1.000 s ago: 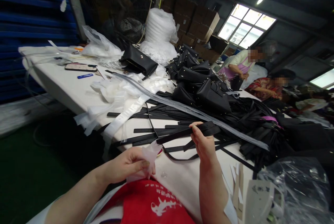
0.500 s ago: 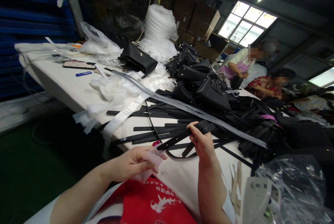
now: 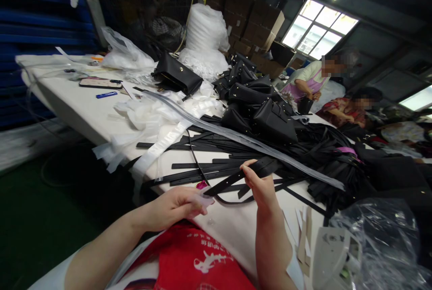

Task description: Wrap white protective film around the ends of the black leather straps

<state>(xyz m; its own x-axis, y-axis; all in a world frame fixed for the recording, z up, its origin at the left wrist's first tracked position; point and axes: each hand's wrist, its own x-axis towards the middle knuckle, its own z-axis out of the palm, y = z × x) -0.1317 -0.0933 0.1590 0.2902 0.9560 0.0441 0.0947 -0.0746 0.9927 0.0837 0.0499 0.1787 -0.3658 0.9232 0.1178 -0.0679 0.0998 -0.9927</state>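
Right hand: the right hand [image 3: 261, 186], in the lower middle of the frame, has its fingers closed around a black strap [image 3: 236, 176]; the thumb presses on top of it.
Black strap: it runs from the right hand down and to the left, and its free end is just beside the left hand, above the table edge.
Left hand: the left hand [image 3: 175, 204], lower left of the middle, has its fingers curled around a thin whitish plastic sleeve [image 3: 204, 200], pinched at the fingertips.
Plastic sleeve: its open end touches or nearly touches the tip of the strap; I cannot tell which.
Table: the white table [image 3: 74, 105] goes from the upper left to the lower right.
Strap pile: many black straps [image 3: 209, 168] lie flat behind the hands.
Bags: black handbags [image 3: 263, 110] are heaped in the middle of the frame.
Plastic heap: white plastic strips [image 3: 148, 119] lie left of the bags.
Phone: a phone [image 3: 97, 83] lies in the upper left, near a blue pen [image 3: 106, 95].
Other people: two persons [image 3: 310, 85] work at the upper right.
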